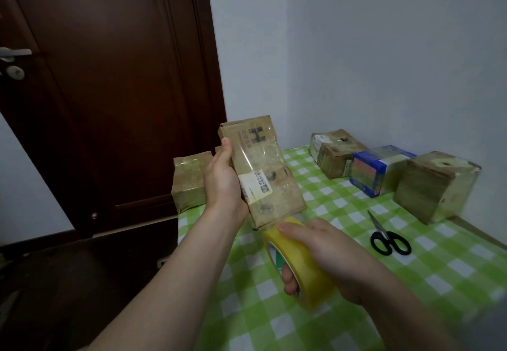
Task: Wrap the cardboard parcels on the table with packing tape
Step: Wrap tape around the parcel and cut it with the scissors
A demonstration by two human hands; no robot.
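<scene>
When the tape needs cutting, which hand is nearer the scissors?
Right. The right hand, gripping the yellow tape roll, sits just left of the black scissors; the left hand holds the cardboard parcel farther left.

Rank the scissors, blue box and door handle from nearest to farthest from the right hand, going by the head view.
1. Scissors: on the table, just right of the right hand.
2. Blue box: back right of the table.
3. Door handle: far left, on the door.
</scene>
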